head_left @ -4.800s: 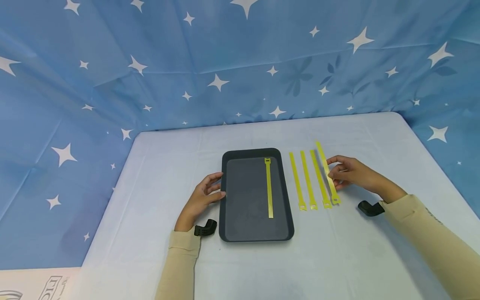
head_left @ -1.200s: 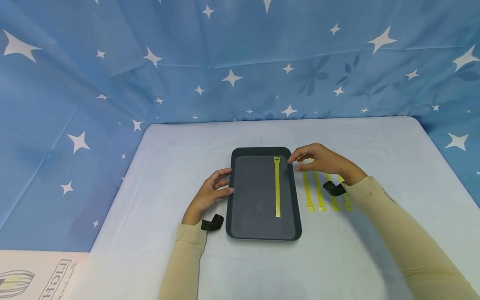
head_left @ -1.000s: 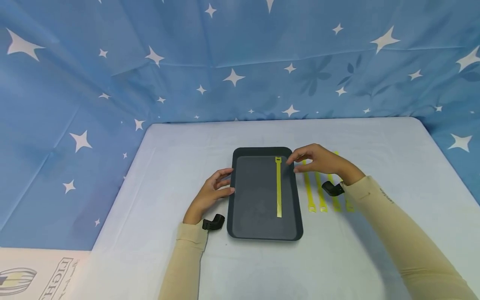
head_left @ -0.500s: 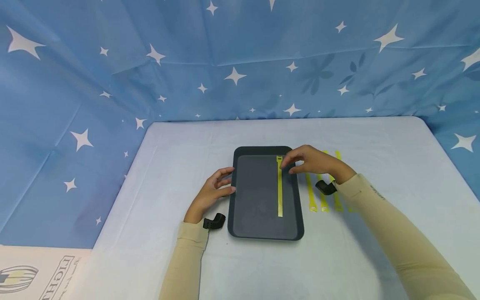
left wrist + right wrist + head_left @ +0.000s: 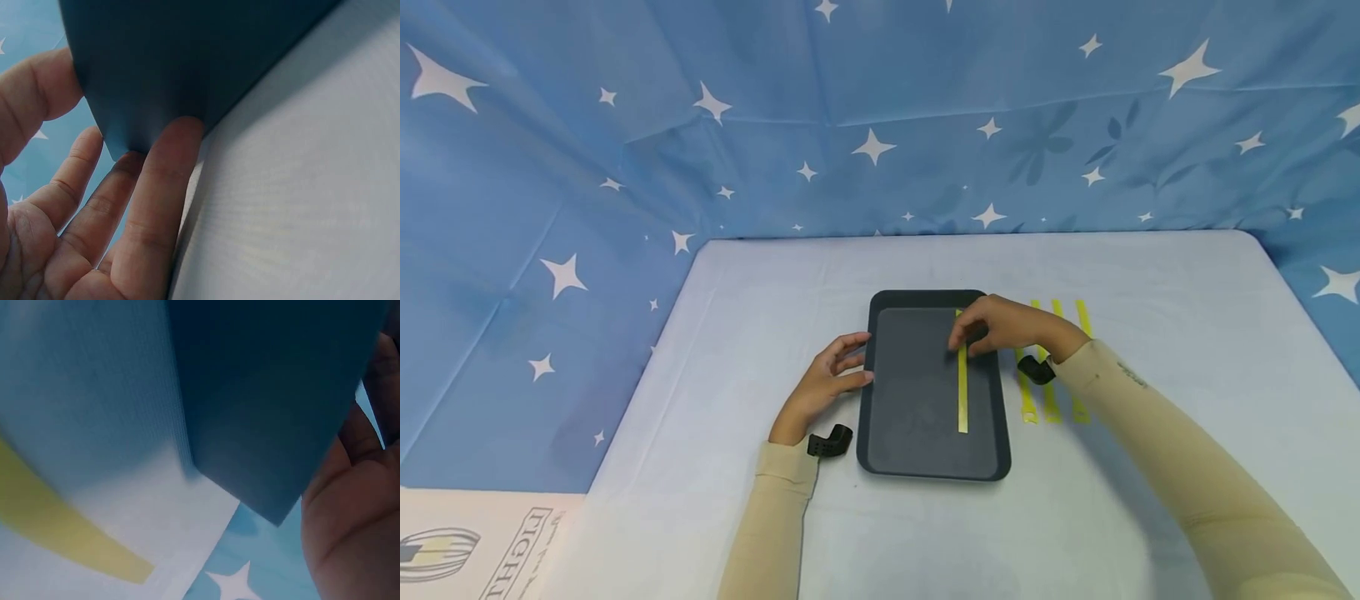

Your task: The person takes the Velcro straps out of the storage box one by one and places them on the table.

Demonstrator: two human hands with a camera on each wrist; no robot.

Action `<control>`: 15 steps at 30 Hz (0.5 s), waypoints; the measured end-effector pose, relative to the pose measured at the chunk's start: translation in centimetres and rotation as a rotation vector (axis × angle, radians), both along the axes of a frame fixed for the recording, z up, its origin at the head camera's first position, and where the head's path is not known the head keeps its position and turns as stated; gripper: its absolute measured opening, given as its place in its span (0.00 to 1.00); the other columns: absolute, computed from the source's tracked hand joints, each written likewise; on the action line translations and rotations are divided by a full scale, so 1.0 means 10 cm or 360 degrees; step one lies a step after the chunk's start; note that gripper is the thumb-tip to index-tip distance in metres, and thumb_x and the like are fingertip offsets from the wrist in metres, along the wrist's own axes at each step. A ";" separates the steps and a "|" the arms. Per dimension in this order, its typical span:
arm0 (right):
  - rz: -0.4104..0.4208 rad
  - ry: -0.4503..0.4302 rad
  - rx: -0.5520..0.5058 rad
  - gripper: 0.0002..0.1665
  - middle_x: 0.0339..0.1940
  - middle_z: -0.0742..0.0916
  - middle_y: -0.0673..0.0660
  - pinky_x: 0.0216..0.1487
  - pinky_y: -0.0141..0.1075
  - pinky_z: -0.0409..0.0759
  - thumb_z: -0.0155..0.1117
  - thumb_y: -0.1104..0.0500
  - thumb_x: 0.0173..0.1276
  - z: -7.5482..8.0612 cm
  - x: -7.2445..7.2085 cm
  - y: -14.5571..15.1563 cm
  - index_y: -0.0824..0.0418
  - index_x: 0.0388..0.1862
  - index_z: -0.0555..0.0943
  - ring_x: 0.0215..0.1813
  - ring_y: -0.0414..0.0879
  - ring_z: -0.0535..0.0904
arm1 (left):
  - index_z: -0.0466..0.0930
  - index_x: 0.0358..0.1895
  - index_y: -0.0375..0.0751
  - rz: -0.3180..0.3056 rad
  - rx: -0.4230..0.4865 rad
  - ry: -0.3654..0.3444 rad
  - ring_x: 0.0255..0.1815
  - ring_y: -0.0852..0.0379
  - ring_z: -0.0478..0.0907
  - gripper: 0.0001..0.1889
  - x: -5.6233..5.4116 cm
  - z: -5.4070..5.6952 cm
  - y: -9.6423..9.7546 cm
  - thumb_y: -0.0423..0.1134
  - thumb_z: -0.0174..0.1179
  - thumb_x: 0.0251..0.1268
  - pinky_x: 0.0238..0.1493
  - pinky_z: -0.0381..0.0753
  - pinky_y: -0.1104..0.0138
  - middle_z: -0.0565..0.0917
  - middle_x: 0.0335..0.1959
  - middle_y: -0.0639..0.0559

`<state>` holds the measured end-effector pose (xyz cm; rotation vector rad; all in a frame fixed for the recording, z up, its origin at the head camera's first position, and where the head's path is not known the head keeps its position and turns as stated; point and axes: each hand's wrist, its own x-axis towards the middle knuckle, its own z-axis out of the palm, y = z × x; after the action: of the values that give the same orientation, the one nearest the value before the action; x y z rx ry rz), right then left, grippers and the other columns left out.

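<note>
A dark grey tray lies on the white table, and a yellow cable strap lies lengthwise in its right part. My left hand rests its fingertips against the tray's left edge; in the left wrist view its fingers touch the outer wall. My right hand reaches over the right rim with fingers bent down at the strap's upper part, hiding its slotted end. A gap shows between finger and thumb there. In the right wrist view the tray wall hides the fingertips.
Several more yellow cable straps lie side by side right of the tray, partly under my right forearm. A blue starred curtain hangs behind and left of the table. A printed pale surface shows at the lower left.
My right hand let go of the rightmost strap outside, then moved left across the others and over the tray's rim to the strap inside. The left hand stays at the tray's edge.
</note>
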<state>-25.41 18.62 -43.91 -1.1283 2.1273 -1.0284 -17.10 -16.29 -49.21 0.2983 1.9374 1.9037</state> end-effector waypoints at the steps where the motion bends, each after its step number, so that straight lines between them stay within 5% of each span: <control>1: 0.0006 -0.0004 0.0027 0.13 0.50 0.92 0.61 0.60 0.51 0.87 0.72 0.78 0.68 0.00 -0.01 -0.02 0.69 0.49 0.90 0.58 0.62 0.88 | 0.61 0.83 0.31 -0.0001 0.0001 -0.0001 0.79 0.33 0.66 0.37 0.00 0.00 0.00 0.25 0.62 0.74 0.60 0.84 0.65 0.61 0.85 0.33; 15: -0.0049 0.0275 0.0254 0.16 0.40 0.91 0.50 0.52 0.46 0.89 0.73 0.80 0.64 -0.05 0.06 -0.18 0.60 0.37 0.91 0.47 0.50 0.90 | 0.61 0.83 0.31 0.0011 -0.0009 -0.0010 0.78 0.34 0.68 0.37 -0.02 0.00 0.01 0.25 0.62 0.73 0.58 0.84 0.66 0.62 0.84 0.33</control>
<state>-24.81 16.79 -44.45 -1.1457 2.3221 -0.7825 -17.25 -16.24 -49.19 0.2840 1.9415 1.9007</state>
